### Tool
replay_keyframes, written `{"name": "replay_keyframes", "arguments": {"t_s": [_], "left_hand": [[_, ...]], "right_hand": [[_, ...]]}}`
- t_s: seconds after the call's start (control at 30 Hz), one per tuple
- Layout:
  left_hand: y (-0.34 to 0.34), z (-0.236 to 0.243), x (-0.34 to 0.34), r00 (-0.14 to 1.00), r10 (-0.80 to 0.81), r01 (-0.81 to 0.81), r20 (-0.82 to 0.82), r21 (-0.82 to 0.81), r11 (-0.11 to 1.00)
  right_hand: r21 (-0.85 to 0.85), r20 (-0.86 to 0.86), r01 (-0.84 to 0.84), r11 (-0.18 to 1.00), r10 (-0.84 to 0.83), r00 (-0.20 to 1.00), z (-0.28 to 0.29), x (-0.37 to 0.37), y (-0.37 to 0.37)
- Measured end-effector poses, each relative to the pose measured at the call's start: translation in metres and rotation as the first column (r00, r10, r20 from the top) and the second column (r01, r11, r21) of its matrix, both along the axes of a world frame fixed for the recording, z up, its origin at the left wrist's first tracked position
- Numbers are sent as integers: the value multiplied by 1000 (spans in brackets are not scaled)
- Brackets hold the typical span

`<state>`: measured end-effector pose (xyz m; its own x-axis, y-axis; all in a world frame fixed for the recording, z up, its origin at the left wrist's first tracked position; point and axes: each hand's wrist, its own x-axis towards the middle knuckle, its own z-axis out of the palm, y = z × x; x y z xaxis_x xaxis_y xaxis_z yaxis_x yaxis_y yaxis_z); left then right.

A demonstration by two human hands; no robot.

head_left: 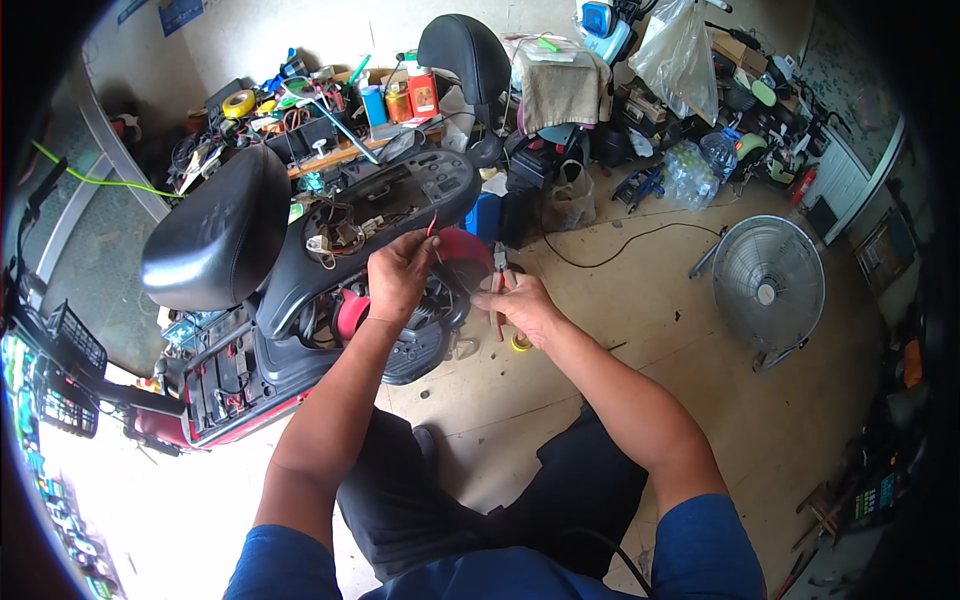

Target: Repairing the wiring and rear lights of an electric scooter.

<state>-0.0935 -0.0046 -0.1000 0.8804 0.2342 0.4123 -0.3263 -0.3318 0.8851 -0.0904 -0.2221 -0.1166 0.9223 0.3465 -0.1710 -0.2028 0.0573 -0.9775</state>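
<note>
My left hand (400,275) pinches a thin red wire (432,226) beside the rear body of an electric scooter (290,300). In my right hand (522,305) is a pair of red-handled pliers (501,262), jaws pointing away from me and a short gap to the right of the wire. The scooter's black seat (215,235) is tipped up at the left. Loose wires and connectors (340,235) lie in the opening of the body behind my left hand. Part of a red panel (465,250) shows between my hands.
A cluttered workbench (320,155) with tools, tape and bottles stands along the back wall. A large floor fan (768,280) is at the right, its dark cable (590,265) running over the floor. Plastic bottles in a bag (690,175) and a second scooter seat (465,60) are farther back.
</note>
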Motion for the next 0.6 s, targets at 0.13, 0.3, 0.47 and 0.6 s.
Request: {"name": "replay_keyframes", "arguments": {"t_s": [0.13,0.3,0.47,0.6], "left_hand": [[-6,0,1,1000,-12,12,-5,21,1000],[-3,8,-10,1000,2,-2,-6,121,993],[9,26,-35,999,-37,45,-37,238,970],[16,50,-61,963,108,-9,-248,368,930]], "right_hand": [[-158,-166,-135,978,109,980,-16,7,-25],[-462,-168,-74,884,-5,986,-39,46,-86],[-617,-160,-112,779,15,987,-60,62,-142],[-598,-344,-327,731,135,929,-96,19,-158]]}}
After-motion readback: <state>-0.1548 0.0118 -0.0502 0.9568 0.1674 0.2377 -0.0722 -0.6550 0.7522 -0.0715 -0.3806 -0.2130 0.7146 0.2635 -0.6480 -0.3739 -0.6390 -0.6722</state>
